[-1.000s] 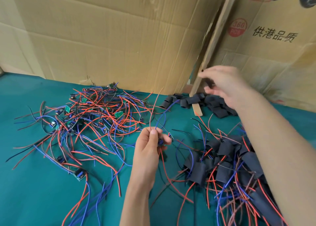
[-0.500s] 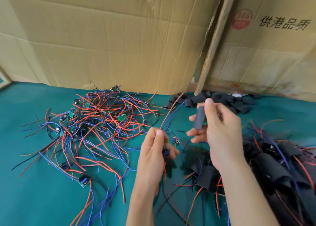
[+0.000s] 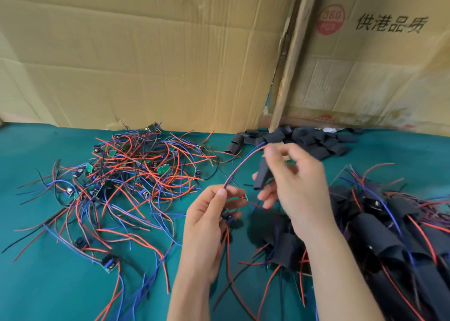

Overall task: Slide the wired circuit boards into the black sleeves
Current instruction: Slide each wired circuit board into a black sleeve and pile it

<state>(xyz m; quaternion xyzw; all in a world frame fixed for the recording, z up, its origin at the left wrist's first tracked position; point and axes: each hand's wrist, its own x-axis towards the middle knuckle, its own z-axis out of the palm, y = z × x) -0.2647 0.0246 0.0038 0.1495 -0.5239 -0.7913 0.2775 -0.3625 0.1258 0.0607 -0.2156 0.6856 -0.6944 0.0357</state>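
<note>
Now left hand [image 3: 209, 213] pinches board [image 3: 227, 216] mid-frame, wires [image 3: 239, 167] arcing up; right hand [image 3: 292, 184] grips sleeve [image 3: 262, 176], fingertips closing on wire ends, to thread them first.

Teal cloth covers the bench [image 3: 43, 272]. Centre left: tangled wires [image 3: 136, 174] in red, blue and black, with green circuit boards [image 3: 162, 169]. Upper right and lower right: black sleeves [image 3: 314, 140]. Background: tan cardboard [image 3: 146, 53] bearing a red round stamp [image 3: 330, 19] and black characters.

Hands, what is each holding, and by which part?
Left hand pinches a wired circuit board at its board end; right hand grips a black sleeve near its top.
</note>
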